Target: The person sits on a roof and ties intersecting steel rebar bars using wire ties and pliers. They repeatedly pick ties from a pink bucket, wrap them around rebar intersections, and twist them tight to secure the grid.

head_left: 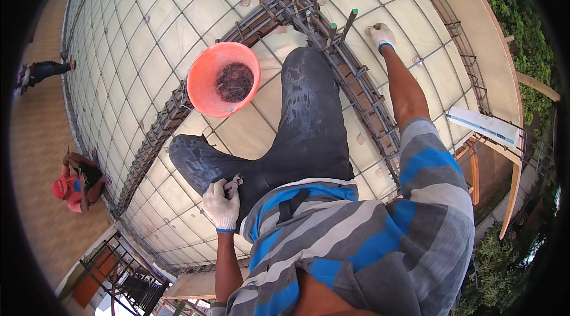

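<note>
My left hand (221,205), in a white knit glove with a blue cuff, is held by my left thigh. Its fingers are closed around a small grey-brown object (234,183) whose kind I cannot make out. My right hand (380,37), gloved the same way, reaches out ahead to the right, low over the steel rebar mesh (409,16). Those fingers are curled, and whatever they may hold is hidden. In front of my knees stands an orange bucket (200,83), with a heap of dark, thin scraps (234,82) at its bottom.
Thick rebar beam cages (350,75) run beside my right leg and cross ahead, with upright bar ends (349,22). Pale panels lie under the mesh. A white printed strip (484,125) lies by the right edge boards. Two people, one red-capped (77,182), are at the left.
</note>
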Demonstrator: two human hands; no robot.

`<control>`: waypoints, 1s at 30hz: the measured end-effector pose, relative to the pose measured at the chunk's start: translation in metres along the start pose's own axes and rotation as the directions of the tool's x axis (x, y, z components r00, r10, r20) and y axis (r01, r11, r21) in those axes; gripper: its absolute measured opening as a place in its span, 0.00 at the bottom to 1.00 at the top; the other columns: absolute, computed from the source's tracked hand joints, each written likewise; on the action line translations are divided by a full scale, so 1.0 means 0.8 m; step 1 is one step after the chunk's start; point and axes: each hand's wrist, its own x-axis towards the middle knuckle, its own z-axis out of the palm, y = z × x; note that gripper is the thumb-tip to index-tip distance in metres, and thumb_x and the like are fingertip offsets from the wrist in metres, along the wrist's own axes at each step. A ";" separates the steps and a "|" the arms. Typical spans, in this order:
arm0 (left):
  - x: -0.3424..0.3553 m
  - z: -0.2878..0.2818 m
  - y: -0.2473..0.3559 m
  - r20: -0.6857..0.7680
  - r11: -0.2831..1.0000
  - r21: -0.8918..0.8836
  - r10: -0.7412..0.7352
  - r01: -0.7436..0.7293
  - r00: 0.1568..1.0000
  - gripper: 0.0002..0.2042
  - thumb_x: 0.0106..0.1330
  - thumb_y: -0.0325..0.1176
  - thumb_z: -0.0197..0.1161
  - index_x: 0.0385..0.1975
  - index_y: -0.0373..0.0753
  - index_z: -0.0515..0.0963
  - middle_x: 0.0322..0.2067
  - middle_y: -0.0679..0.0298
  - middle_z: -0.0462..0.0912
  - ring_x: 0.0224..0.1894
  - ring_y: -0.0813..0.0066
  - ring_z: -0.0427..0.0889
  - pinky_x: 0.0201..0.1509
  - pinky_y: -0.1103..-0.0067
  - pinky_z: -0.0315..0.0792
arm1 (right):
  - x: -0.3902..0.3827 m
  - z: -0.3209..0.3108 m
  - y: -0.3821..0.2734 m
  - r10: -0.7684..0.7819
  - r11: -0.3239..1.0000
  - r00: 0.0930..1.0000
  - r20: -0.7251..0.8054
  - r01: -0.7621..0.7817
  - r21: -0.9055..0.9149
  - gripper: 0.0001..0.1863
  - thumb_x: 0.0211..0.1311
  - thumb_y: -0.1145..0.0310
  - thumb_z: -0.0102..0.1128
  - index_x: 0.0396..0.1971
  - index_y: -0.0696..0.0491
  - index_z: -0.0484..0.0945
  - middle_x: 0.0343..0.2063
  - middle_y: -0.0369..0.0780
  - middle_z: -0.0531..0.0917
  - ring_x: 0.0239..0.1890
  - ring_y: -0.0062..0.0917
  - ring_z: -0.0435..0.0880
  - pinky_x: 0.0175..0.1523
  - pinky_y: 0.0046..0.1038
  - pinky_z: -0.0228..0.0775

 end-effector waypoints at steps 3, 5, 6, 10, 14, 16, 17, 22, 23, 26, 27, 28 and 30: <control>0.010 -0.007 0.009 0.030 0.999 0.035 0.040 -0.041 0.999 0.14 0.53 0.32 0.77 0.40 0.40 0.85 0.34 0.57 0.86 0.35 0.51 0.85 0.40 0.60 0.77 | -0.015 0.008 -0.012 0.029 0.997 1.000 -0.009 -0.030 -0.066 0.30 0.55 0.45 0.70 0.53 0.49 0.87 0.53 0.47 0.89 0.59 0.42 0.86 0.63 0.41 0.77; 0.012 -0.011 0.011 0.051 0.997 0.061 0.048 -0.051 0.998 0.14 0.53 0.31 0.76 0.40 0.40 0.85 0.35 0.57 0.86 0.36 0.51 0.85 0.41 0.60 0.78 | -0.025 0.026 -0.025 -0.004 0.996 1.000 -0.030 0.001 -0.092 0.24 0.59 0.48 0.66 0.49 0.49 0.89 0.52 0.48 0.89 0.56 0.44 0.87 0.62 0.43 0.78; 0.008 -0.008 0.009 0.045 0.998 0.048 0.040 -0.042 0.998 0.14 0.53 0.31 0.76 0.40 0.40 0.85 0.35 0.57 0.86 0.36 0.50 0.85 0.42 0.60 0.78 | -0.024 0.033 -0.029 -0.009 0.995 0.997 -0.078 0.001 -0.099 0.23 0.62 0.49 0.64 0.48 0.50 0.89 0.51 0.49 0.89 0.56 0.45 0.87 0.62 0.44 0.78; 0.007 0.000 0.010 0.054 1.000 -0.006 0.029 -0.029 0.998 0.14 0.54 0.30 0.76 0.40 0.38 0.84 0.35 0.55 0.86 0.37 0.48 0.85 0.42 0.60 0.78 | -0.028 0.008 -0.019 -0.067 0.986 0.998 0.008 0.068 -0.150 0.23 0.62 0.49 0.64 0.47 0.50 0.89 0.51 0.48 0.89 0.57 0.46 0.86 0.63 0.45 0.77; 0.010 -0.006 0.013 0.071 1.000 -0.005 0.018 -0.017 0.997 0.14 0.55 0.28 0.75 0.41 0.36 0.83 0.35 0.53 0.85 0.36 0.47 0.85 0.41 0.59 0.77 | -0.070 -0.050 0.041 -0.006 1.000 0.992 -0.123 0.008 0.021 0.24 0.61 0.47 0.66 0.48 0.49 0.89 0.50 0.48 0.90 0.55 0.45 0.87 0.62 0.43 0.76; 0.008 -0.006 0.008 0.054 0.999 -0.008 0.035 -0.034 0.998 0.14 0.55 0.28 0.76 0.41 0.36 0.83 0.34 0.54 0.85 0.35 0.49 0.85 0.40 0.60 0.77 | -0.107 -0.095 0.105 0.054 0.997 0.982 -0.183 -0.043 0.061 0.26 0.59 0.46 0.69 0.49 0.51 0.89 0.48 0.47 0.90 0.55 0.43 0.87 0.62 0.41 0.76; 0.009 -0.002 0.012 0.042 1.000 -0.011 0.021 -0.021 0.999 0.13 0.55 0.28 0.76 0.40 0.36 0.83 0.34 0.55 0.85 0.35 0.49 0.85 0.40 0.60 0.77 | -0.121 -0.108 0.135 0.173 0.983 0.963 -0.205 -0.155 0.099 0.27 0.59 0.46 0.69 0.50 0.50 0.89 0.49 0.48 0.90 0.56 0.43 0.87 0.62 0.41 0.76; 0.014 0.000 0.010 0.045 0.999 -0.037 0.034 -0.032 0.998 0.13 0.56 0.29 0.76 0.39 0.37 0.83 0.34 0.56 0.85 0.34 0.52 0.84 0.39 0.61 0.77 | -0.137 -0.114 0.283 0.327 0.942 0.919 -0.222 -0.337 -0.004 0.26 0.63 0.46 0.66 0.49 0.52 0.89 0.49 0.51 0.89 0.56 0.46 0.87 0.63 0.43 0.76; 0.017 0.000 0.008 0.045 0.998 -0.036 0.048 -0.047 0.998 0.13 0.56 0.29 0.76 0.40 0.37 0.83 0.34 0.55 0.85 0.34 0.52 0.84 0.39 0.61 0.77 | -0.140 -0.107 0.285 0.327 0.941 0.918 -0.225 -0.337 -0.009 0.26 0.64 0.46 0.65 0.49 0.52 0.89 0.49 0.52 0.89 0.56 0.46 0.87 0.63 0.43 0.77; 0.019 -0.001 0.004 0.056 0.997 -0.048 0.062 -0.060 0.996 0.13 0.56 0.29 0.76 0.40 0.37 0.83 0.34 0.55 0.85 0.33 0.51 0.85 0.39 0.61 0.77 | -0.140 -0.091 0.271 0.336 0.941 0.913 -0.233 -0.335 0.044 0.26 0.65 0.46 0.64 0.49 0.53 0.88 0.49 0.52 0.89 0.56 0.47 0.87 0.62 0.43 0.77; 0.020 -0.003 0.005 0.066 0.998 -0.046 0.055 -0.052 0.996 0.13 0.56 0.29 0.76 0.40 0.37 0.83 0.34 0.55 0.85 0.33 0.51 0.85 0.39 0.61 0.77 | -0.141 -0.091 0.260 0.358 0.933 0.905 -0.230 -0.353 0.064 0.26 0.65 0.46 0.64 0.49 0.53 0.88 0.49 0.52 0.89 0.55 0.47 0.87 0.62 0.44 0.77; 0.021 -0.005 0.006 0.075 0.998 -0.043 0.046 -0.043 0.996 0.13 0.55 0.29 0.76 0.40 0.37 0.83 0.34 0.55 0.86 0.34 0.50 0.85 0.39 0.60 0.77 | -0.145 -0.090 0.248 0.366 0.930 0.906 -0.211 -0.366 0.043 0.25 0.65 0.46 0.64 0.49 0.52 0.89 0.49 0.52 0.89 0.55 0.46 0.87 0.62 0.44 0.77; 0.022 -0.005 0.006 0.077 0.998 -0.047 0.052 -0.048 0.996 0.13 0.55 0.28 0.76 0.40 0.37 0.83 0.34 0.55 0.86 0.34 0.50 0.85 0.39 0.60 0.77 | -0.142 -0.093 0.239 0.377 0.923 0.907 -0.188 -0.384 -0.003 0.25 0.65 0.47 0.64 0.49 0.51 0.89 0.49 0.51 0.89 0.55 0.46 0.87 0.62 0.45 0.77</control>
